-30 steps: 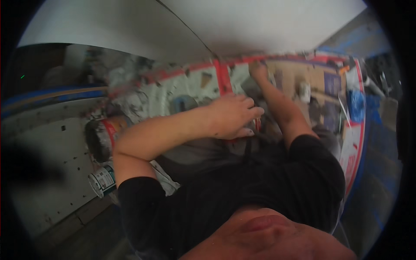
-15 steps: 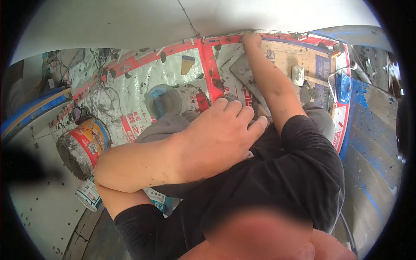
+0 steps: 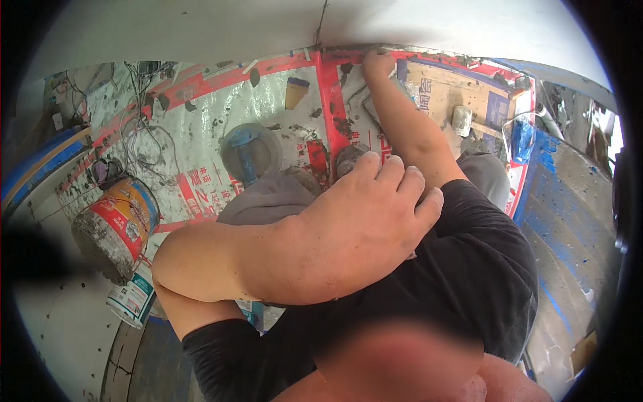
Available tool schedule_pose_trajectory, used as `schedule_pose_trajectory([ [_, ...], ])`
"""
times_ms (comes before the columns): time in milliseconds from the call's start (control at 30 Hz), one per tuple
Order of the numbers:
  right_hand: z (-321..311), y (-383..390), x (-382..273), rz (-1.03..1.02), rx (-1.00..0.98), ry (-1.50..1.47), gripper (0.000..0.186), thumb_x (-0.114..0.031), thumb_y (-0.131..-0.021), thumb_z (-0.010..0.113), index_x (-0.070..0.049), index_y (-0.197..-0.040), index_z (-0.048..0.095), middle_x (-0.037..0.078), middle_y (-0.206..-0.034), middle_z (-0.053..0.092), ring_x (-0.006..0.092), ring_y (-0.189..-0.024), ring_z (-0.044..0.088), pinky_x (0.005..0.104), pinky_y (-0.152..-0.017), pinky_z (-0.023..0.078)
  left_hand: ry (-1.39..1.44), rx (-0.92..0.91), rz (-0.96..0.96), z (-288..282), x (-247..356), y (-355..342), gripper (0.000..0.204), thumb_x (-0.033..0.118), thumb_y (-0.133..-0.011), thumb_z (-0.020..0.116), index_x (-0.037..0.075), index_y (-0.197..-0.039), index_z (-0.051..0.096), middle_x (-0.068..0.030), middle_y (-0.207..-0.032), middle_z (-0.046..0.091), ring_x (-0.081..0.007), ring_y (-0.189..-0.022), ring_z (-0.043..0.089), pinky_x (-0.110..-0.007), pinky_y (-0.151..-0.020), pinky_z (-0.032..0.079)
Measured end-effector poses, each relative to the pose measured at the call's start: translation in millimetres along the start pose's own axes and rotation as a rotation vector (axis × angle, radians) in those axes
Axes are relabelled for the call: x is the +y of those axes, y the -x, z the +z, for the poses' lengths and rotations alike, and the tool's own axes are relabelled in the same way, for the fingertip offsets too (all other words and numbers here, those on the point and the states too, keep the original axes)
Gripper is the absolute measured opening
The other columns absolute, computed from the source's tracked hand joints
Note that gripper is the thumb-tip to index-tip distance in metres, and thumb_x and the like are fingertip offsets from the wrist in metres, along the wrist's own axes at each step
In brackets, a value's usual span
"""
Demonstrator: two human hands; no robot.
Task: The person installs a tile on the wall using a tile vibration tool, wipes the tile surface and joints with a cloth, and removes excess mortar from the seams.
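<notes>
White wall panel (image 3: 221, 30), with a dark seam running down it, fills the top of the view, its lower edge meeting a red-banded floor sheet (image 3: 207, 117). The right hand (image 3: 379, 63) reaches out to that lower edge, just right of the seam; its fingers are mostly hidden, so I cannot tell whether they touch the panel or pinch anything. The left hand (image 3: 365, 228) hangs before the black shirt (image 3: 479, 268), back upward, fingers bent and close together; its palm is out of sight, and I cannot tell whether it holds something.

Near the left elbow is a mud-caked bucket (image 3: 117, 228) with a red-and-orange label, and just beside it a white-and-green can (image 3: 132, 299). A round grey tub (image 3: 231, 157) with something blue in it sits beyond the knee. Right of the right forearm are cardboard (image 3: 442, 84), a small white block (image 3: 461, 120) and a blue plastic bag (image 3: 523, 141).
</notes>
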State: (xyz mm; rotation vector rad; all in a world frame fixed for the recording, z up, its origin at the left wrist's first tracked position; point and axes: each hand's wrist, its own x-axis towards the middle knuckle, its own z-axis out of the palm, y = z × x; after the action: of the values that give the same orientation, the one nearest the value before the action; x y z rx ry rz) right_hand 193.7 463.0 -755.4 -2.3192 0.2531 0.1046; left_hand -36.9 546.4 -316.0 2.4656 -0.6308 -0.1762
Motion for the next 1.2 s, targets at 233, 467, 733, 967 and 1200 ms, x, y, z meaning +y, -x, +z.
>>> schedule_pose_trajectory([
  [233, 10, 7, -5, -0.079, -0.108, 0.105, 0.026, -0.018, -0.085, 0.062, -0.002, -0.098, 0.077, 0.026, -0.099, 0.073, 0.0412, -0.099, 0.071, 0.0472, -0.09, 0.054, 0.0, 0.008, -0.012, -2, -4, -2, 0.051, 0.037, -0.083, 0.073, 0.002, -0.117, 0.063, -0.0106, -0.095, 0.064, -0.0247, -0.094, 0.062, -0.038, -0.081, 0.048],
  [467, 28, 22, -19, -0.003, -0.2, 0.002, 0.025, -0.018, -0.084, 0.064, -0.001, -0.098, 0.076, 0.026, -0.095, 0.073, 0.0417, -0.094, 0.071, 0.0455, -0.084, 0.055, 0.059, 0.007, -0.012, -7, -2, -7, 0.057, 0.039, -0.082, 0.075, 0.0, -0.122, 0.062, -0.0138, -0.101, 0.065, -0.0279, -0.101, 0.062, -0.039, -0.088, 0.048],
  [733, -30, 63, -33, 0.018, -0.866, -0.272, 0.032, -0.035, -0.091, 0.069, -0.004, -0.097, 0.076, 0.019, -0.09, 0.074, 0.035, -0.081, 0.069, 0.0403, -0.078, 0.055, 0.002, -0.006, -0.052, -5, 1, -10, 0.056, 0.038, -0.082, 0.075, 0.0, -0.122, 0.063, -0.0123, -0.1, 0.065, -0.026, -0.099, 0.062, -0.038, -0.085, 0.047],
  [967, -105, 43, -19, -0.712, -0.991, 0.517, 0.038, -0.047, -0.096, 0.058, -0.016, -0.107, 0.076, 0.018, -0.097, 0.074, 0.0392, -0.093, 0.07, 0.049, -0.082, 0.055, -0.023, -0.06, 0.051, 4, 14, -43, 0.051, 0.037, -0.084, 0.074, -0.001, -0.116, 0.063, -0.0107, -0.096, 0.065, -0.0241, -0.093, 0.062, -0.038, -0.08, 0.047],
  [1200, -61, 18, -10, -0.78, -0.534, 0.284, 0.028, -0.033, -0.098, 0.056, -0.018, -0.115, 0.072, 0.014, -0.117, 0.068, 0.0363, -0.105, 0.068, 0.0491, -0.086, 0.055, -0.001, -0.123, 0.044, 12, 27, -59, 0.05, 0.037, -0.085, 0.073, -0.001, -0.116, 0.063, -0.0108, -0.096, 0.064, -0.0251, -0.093, 0.062, -0.037, -0.078, 0.046],
])
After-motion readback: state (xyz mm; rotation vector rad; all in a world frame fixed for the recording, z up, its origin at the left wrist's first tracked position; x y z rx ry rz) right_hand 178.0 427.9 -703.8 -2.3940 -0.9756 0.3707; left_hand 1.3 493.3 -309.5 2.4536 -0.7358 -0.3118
